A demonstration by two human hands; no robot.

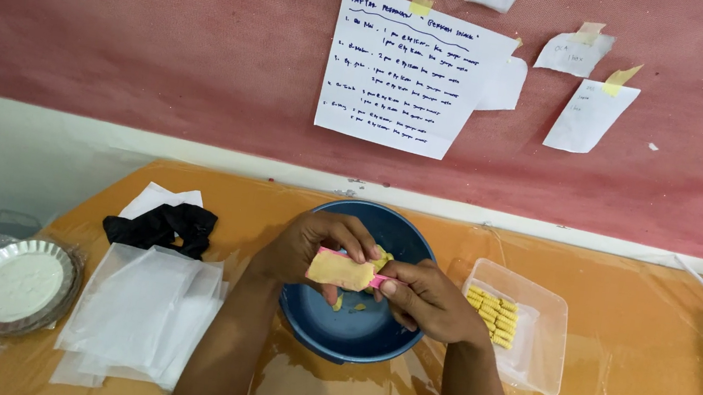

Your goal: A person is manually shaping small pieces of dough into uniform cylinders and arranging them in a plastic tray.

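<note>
While both hands work over one blue bowl [324,327], the left hand [317,243] has its fingers clamped on one flat slab of yellow dough [341,270] lying on a pink mould [377,281]; the right hand [429,300] has its fingers pinched on the mould's end. A few dough crumbs sit in the bowl. Right of it: one clear plastic tub [546,344] with two rows of shaped yellow pieces [491,314], count unclear. Left on the orange bench [641,357]: one stack of white sheets [139,310], one black cloth [164,226], one foil pie tin [17,283].

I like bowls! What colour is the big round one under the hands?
Dark blue round bowl, seen in the head view.
</note>
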